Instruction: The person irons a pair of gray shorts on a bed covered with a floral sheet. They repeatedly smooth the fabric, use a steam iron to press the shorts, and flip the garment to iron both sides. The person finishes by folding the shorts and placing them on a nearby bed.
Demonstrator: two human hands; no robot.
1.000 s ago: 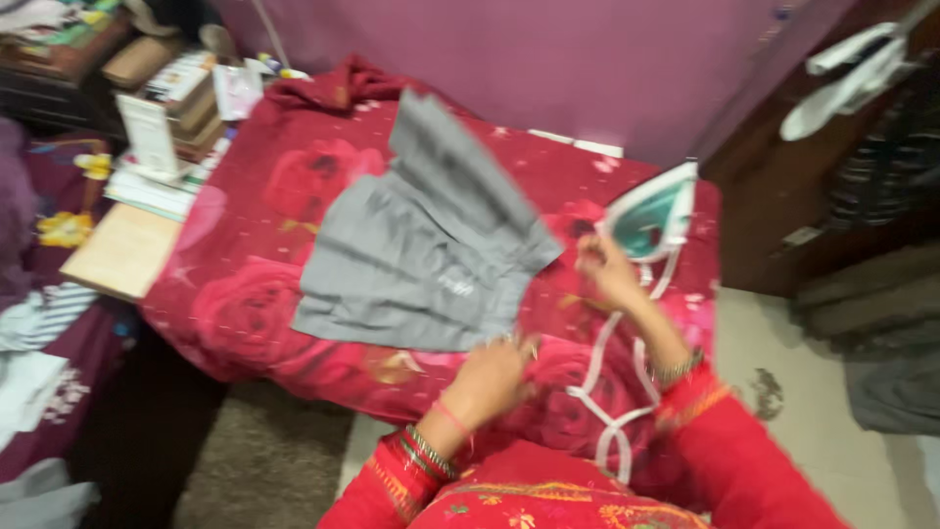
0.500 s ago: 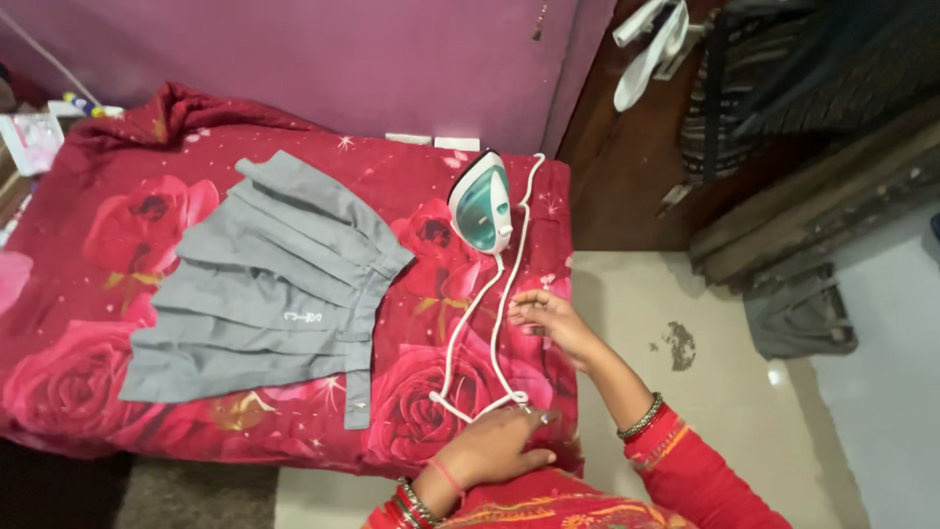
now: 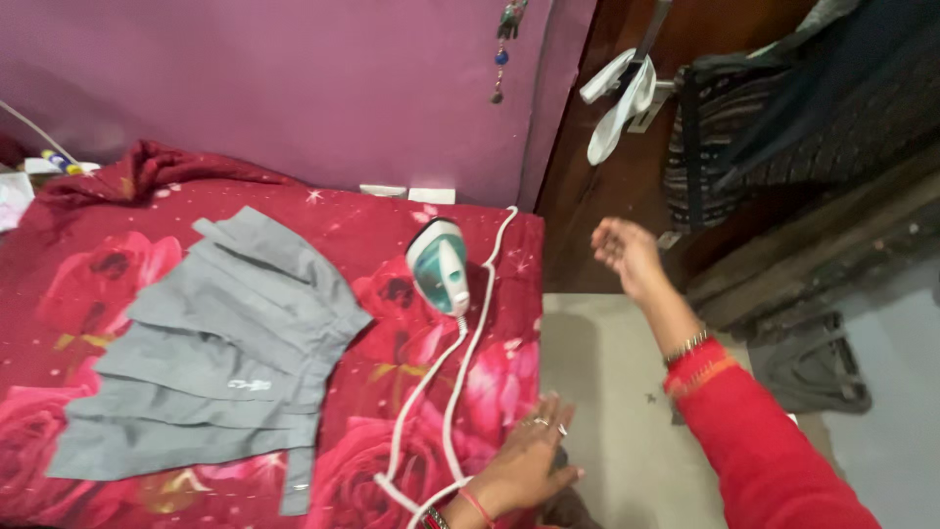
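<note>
Left hand (image 3: 524,465): we've planted it flat, fingers spread, on the rose blanket (image 3: 392,235) beside the white cord (image 3: 446,392).
Right hand (image 3: 627,250): lifted off the cord, empty, loosely curled, right of the iron (image 3: 441,264).
Skirt (image 3: 215,343): unmoved.

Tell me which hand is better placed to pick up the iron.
Probably the left. The left hand rests flat on the red rose-print cover beside the white cord leading to the iron. The right hand is raised beyond the bed's edge, empty.
</note>
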